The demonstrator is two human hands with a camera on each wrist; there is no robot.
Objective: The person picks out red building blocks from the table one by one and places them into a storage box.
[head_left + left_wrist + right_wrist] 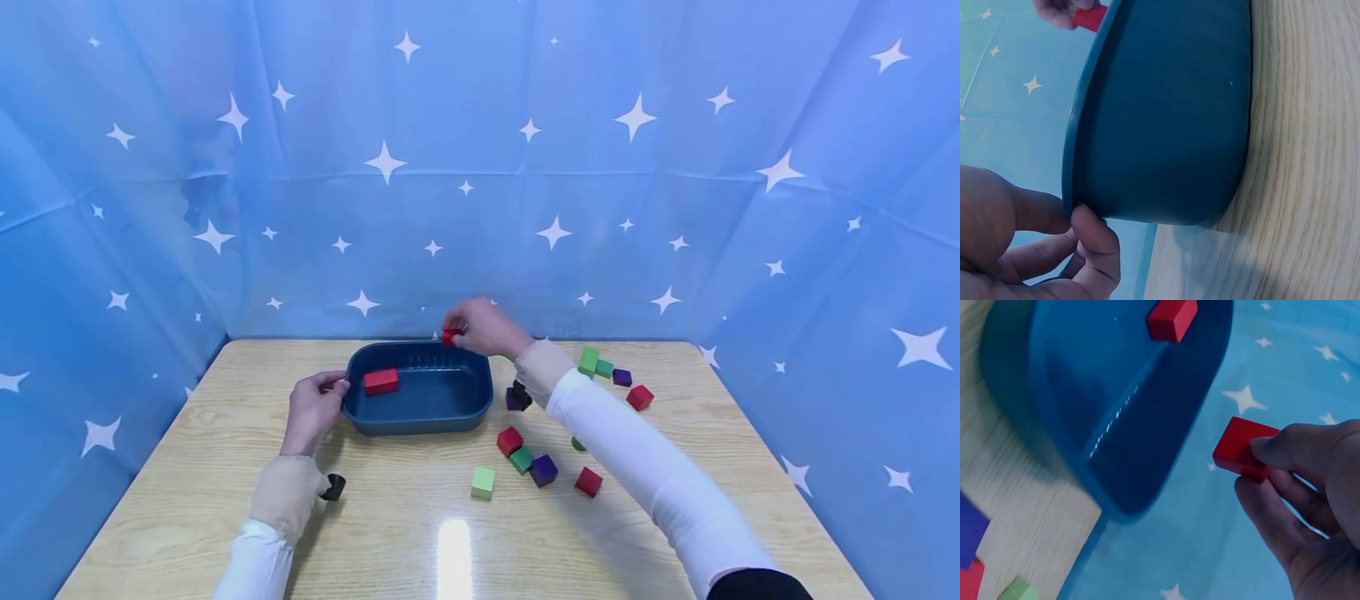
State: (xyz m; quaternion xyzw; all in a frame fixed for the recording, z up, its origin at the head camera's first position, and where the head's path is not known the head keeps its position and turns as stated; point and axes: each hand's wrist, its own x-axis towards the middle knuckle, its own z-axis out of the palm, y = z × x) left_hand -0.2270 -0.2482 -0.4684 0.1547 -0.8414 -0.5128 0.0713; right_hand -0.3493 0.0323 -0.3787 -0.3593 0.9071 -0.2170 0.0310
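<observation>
A dark blue plastic bin (420, 427) stands toward the back of the table, with one red block (381, 382) lying inside at its left. My left hand (313, 408) pinches the bin's left rim between thumb and fingers, as the left wrist view shows up close. Over the bin's back right edge, my right hand (483, 327) holds another red block (1244, 447) between thumb and fingertips. That block is apart from the bin wall in the right wrist view.
Loose blocks lie right of the bin: a light green block (483, 482), a purple block (543, 471), a red block (588, 482) and several others. Some are partly hidden by my right arm. A blue starry curtain (480, 208) hangs along the table's back and sides.
</observation>
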